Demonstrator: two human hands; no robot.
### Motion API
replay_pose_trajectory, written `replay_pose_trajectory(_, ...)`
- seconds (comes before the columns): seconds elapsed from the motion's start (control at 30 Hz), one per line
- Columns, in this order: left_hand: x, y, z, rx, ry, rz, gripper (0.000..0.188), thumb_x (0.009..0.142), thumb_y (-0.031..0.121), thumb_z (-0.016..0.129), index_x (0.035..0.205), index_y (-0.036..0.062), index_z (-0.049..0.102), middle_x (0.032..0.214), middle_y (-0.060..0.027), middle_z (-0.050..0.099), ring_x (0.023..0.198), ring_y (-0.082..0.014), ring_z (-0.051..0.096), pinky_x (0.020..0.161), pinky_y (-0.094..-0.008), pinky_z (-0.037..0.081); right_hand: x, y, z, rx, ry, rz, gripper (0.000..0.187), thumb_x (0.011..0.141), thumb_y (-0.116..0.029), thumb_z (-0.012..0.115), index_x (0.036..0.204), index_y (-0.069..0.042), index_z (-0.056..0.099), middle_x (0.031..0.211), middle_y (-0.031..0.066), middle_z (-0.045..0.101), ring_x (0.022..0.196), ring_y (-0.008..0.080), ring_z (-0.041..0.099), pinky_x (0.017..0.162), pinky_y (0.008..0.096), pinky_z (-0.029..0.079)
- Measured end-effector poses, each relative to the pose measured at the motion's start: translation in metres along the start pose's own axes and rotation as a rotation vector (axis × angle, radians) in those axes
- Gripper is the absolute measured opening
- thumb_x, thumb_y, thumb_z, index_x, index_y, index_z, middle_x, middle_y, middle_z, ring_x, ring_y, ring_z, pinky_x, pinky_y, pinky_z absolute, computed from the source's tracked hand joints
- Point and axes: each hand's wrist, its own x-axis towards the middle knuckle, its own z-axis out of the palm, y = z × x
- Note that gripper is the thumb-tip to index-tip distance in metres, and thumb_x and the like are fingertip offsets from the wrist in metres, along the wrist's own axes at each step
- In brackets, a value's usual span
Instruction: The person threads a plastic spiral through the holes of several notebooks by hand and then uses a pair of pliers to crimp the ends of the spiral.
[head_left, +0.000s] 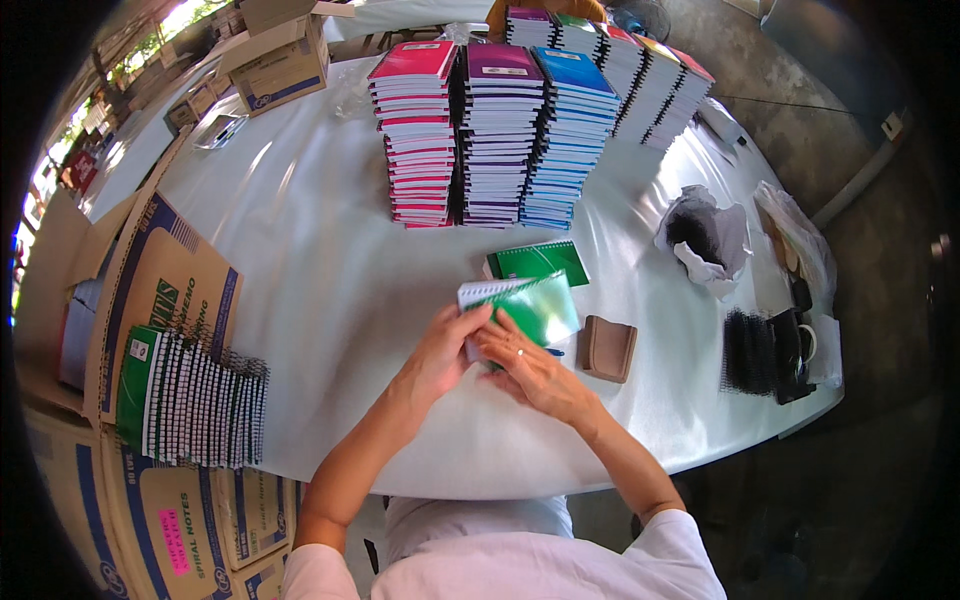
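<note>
A green-covered spiral notebook (548, 310) is held up in front of me between both hands, its white pages showing along the left side. My left hand (447, 350) grips its lower left part, thumb on top. Fingers of my right hand (530, 372) close over its lower edge; a ring shows on one of them. Just beyond lies another green spiral notebook (540, 262), flat on the table. Right of my right hand rests a brown block-like holder (608, 349) with a curved recess. A small blue item (555, 352) peeks out beside my right hand, mostly hidden.
Tall stacks of red (415, 140), purple (497, 140) and blue notebooks (570, 140) stand at the far side of the white table (330, 290). Green-edged spiral notebooks (195, 395) sit by a carton (165, 275) at left. Crumpled paper (705, 240) and black coils (750, 352) lie right.
</note>
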Motion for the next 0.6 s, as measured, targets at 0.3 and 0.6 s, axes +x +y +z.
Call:
replay_pose_trajectory(0.3,-0.089,-0.015,-0.059,0.654,-0.158,0.275,0.072,0.093,0.005,0.06,0.154,0.0054,0.023,0.149,-0.016,0.044,0.141,-0.0205,0.036,0.114,-0.0331,0.027,-0.033,-0.021,0.046,0.609,0.237,0.511,0.04,0.083,0.006,0.067,0.118,-0.004,0.051,0.11,0.0073,0.061,0.109,0.018,0.058,0.097,0.0316,0.043)
replay_pose_trajectory(0.6,-0.095,-0.029,-0.046,0.848,0.304,0.584,0.092,0.087,0.017,0.071,0.156,0.0069,0.011,0.158,-0.0207,0.025,0.148,-0.0322,0.021,0.117,-0.0451,0.021,-0.035,-0.024,0.082,0.692,0.307,0.699,0.034,0.087,0.015,0.055,0.114,-0.003,0.044,0.115,0.009,0.052,0.111,0.0179,0.052,0.098,0.0295,0.04)
